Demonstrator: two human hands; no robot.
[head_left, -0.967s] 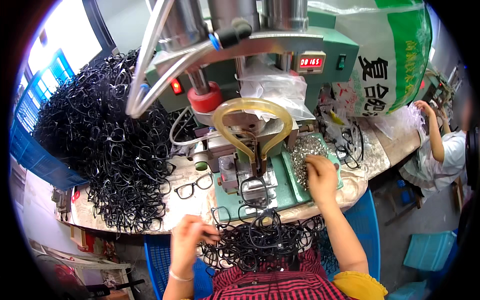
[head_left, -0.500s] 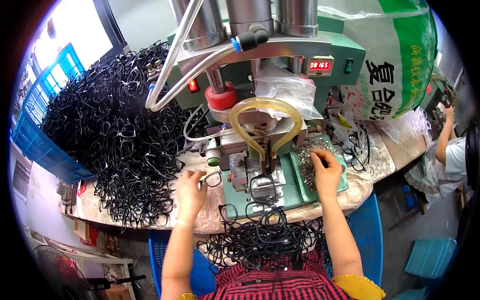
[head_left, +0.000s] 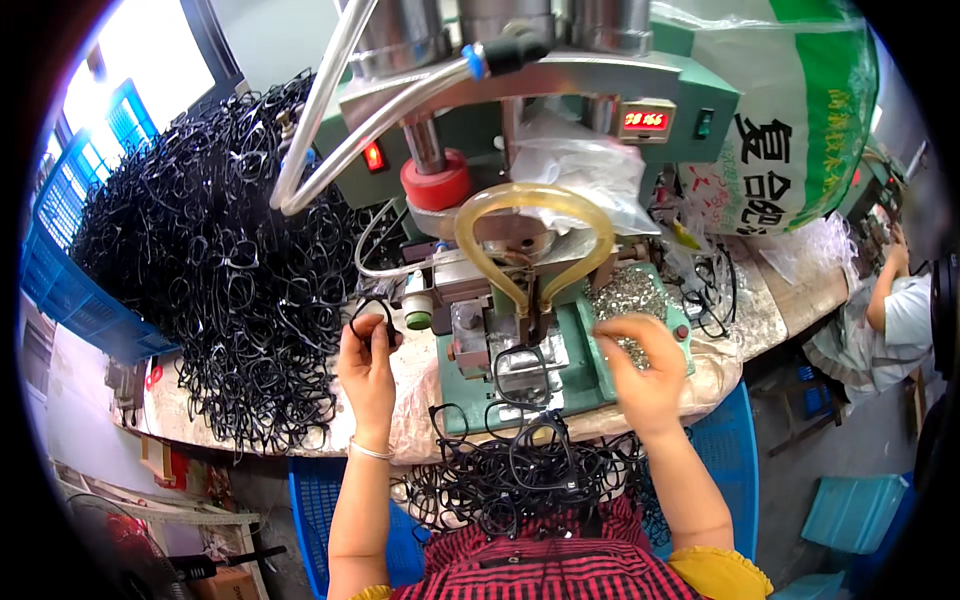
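My left hand (head_left: 368,368) pinches a black eyeglass frame (head_left: 372,303) between thumb and fingers, left of the green press machine (head_left: 560,405). Over the machine's near right side, my right hand (head_left: 645,372) has thumb and forefinger drawn together; whatever they hold is too small to make out. Beneath and behind that hand lies a green tray (head_left: 655,280) with many tiny metal parts (head_left: 625,296). Another black eyeglass frame (head_left: 547,375) rests at the machine's working spot, below a looped yellowish tube (head_left: 535,190).
A huge heap of black eyeglass frames (head_left: 240,250) spills from a blue basket (head_left: 110,310) at left. More frames (head_left: 530,470) lie in my lap. A large white-green sack (head_left: 780,110) stands at back right. Another person's arm (head_left: 885,285) shows far right.
My left hand has picked up an eyeglass frame from beside the machine and shifted slightly left. My right hand has come from the parts tray toward the machine's middle.
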